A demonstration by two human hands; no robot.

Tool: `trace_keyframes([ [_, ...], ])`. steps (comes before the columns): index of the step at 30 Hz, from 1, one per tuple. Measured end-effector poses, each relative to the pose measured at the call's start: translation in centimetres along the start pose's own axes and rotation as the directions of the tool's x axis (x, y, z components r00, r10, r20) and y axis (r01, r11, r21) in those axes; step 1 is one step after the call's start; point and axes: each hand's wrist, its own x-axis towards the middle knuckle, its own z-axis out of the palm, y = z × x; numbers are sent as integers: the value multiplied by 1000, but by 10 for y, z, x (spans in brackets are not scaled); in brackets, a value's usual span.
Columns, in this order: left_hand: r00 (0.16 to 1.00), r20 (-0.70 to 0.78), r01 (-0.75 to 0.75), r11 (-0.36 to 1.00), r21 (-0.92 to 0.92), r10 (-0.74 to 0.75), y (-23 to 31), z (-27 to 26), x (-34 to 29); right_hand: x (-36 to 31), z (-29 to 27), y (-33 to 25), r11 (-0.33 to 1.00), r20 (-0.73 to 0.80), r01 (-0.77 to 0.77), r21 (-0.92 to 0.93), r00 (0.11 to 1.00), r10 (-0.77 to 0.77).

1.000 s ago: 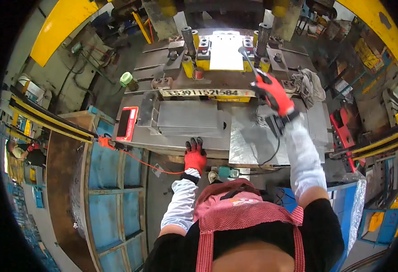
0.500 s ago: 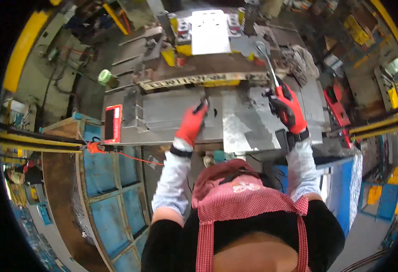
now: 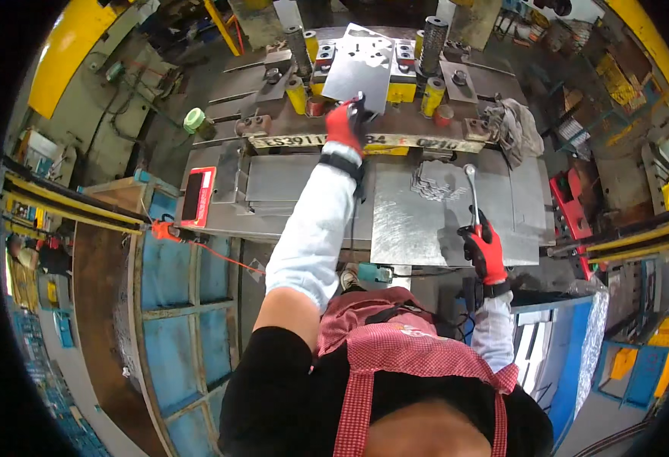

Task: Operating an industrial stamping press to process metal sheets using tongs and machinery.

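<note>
My left hand (image 3: pixel 349 126), in a red and black glove, reaches out over the press die (image 3: pixel 304 126). Its fingers close on the near edge of a flat metal sheet (image 3: pixel 359 70), which lies askew on the die with cut-outs at its far end. My right hand (image 3: pixel 486 250), gloved alike, is wrapped round the lower end of a wrench (image 3: pixel 471 186) with a long shiny shaft and a round head, pointing away from me. The wrench is above a bare metal plate (image 3: pixel 403 228), beside a pile of small flat metal pieces (image 3: pixel 435 181).
Dark guide posts (image 3: pixel 432 47) and yellow cylinders (image 3: pixel 295 95) rise from the die. A grey rag (image 3: pixel 518 131) hangs at the right. On the left are more flat sheets (image 3: pixel 281 179), a red-framed box (image 3: pixel 199 196) and a green-lidded jar (image 3: pixel 195 120). Blue racks (image 3: pixel 170 278) flank me.
My left hand has moved forward from the table onto the sheet, which has turned askew. My right hand has drawn the wrench back from the die toward me. The pile of pieces now shows.
</note>
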Motion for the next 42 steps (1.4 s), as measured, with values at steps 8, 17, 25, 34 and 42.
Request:
trace_keyframes([
  [8, 973, 107, -233, 840, 490, 207, 141, -88, -119, -29, 14, -85, 814, 319, 418, -403, 898, -304],
  [17, 613, 790, -753, 294, 588, -9, 151, -72, -110, -22, 57, -85, 845, 699, 466, -263, 695, -166],
  [25, 798, 571, 400, 878, -262, -193, 72, -102, -96, 35, 81, -101, 994, 396, 37, 107, 915, -77],
  [34, 770, 569, 559, 735, -384, -288, 24, -31, -63, 227, 135, -124, 828, 642, 561, -2, 636, -429],
  [42, 917, 328, 363, 813, -456, -226, 15, -10, -57, 210, 137, -125, 954, 472, 294, -49, 849, -238],
])
